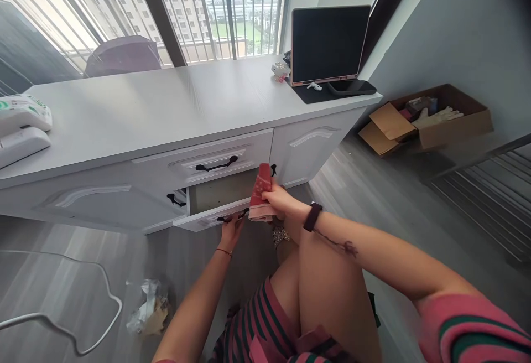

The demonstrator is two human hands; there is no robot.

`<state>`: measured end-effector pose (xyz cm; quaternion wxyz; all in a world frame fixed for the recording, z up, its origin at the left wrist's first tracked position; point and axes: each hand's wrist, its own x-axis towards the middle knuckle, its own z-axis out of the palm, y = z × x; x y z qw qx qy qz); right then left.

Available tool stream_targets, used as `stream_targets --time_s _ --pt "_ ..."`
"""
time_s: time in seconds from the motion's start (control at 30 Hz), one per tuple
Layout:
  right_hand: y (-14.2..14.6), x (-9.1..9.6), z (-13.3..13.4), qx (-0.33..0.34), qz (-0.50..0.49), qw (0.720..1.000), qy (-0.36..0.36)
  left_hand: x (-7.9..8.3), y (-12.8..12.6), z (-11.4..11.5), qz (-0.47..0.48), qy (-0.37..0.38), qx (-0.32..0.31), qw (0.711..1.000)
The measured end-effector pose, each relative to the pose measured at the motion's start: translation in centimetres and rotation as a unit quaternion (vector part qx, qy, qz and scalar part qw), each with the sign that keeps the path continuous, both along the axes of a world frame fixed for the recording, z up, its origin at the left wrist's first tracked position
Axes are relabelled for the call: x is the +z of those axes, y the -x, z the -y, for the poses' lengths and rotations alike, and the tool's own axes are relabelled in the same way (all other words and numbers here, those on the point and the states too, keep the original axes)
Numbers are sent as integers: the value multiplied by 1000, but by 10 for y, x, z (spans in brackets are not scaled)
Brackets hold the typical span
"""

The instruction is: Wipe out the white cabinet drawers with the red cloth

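Note:
My right hand (281,199) is closed round a folded red cloth (261,188) with a pale edge and light specks. It holds the cloth just above the right end of a lower drawer (199,222), which is pulled part way out of the white cabinet (103,153). At the drawer's front, my left hand (232,231) has its fingers at the dark handle (224,219), wrapped round it from below. The visible part of the drawer's inside shows a bare bottom. Above it, the upper drawer (215,155) is closed.
On the cabinet top stand a tablet (329,45), a phone (352,87), earbuds (315,86) and a white device (25,125). An open cardboard box (456,130) and a metal rack (489,191) are at right. A cable (103,280) and a plastic bag (147,307) lie on the floor.

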<state>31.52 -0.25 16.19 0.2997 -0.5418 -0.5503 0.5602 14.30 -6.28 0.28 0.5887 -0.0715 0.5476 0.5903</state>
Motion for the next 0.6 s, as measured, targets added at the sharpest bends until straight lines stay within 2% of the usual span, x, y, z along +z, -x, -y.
stream_targets --time_s 0.1,0.2,0.27,0.3,0.37,0.47,0.53,0.6 --pt "19 -12 -24 83 130 987 -54 1 -3 10 -1 -3 -1 1000" --pt "32 -13 -42 176 268 939 -124 2 -6 24 -2 -10 -6 1000" --pt "36 -13 -49 222 315 910 -155 2 -9 36 -1 -11 -9 1000" --pt "37 -14 -51 234 315 906 -158 1 -10 42 0 -11 -10 1000" --pt "38 -18 -52 217 246 937 -117 -1 -14 54 1 -9 -11 1000" --pt "42 -28 -49 133 87 987 -20 -5 -19 69 3 -10 -9 1000" --pt "43 -33 -42 61 -5 998 13 -7 -21 76 3 -7 -6 1000" --pt "41 -34 -33 -47 -115 992 20 -8 -22 80 5 -2 -3 1000"
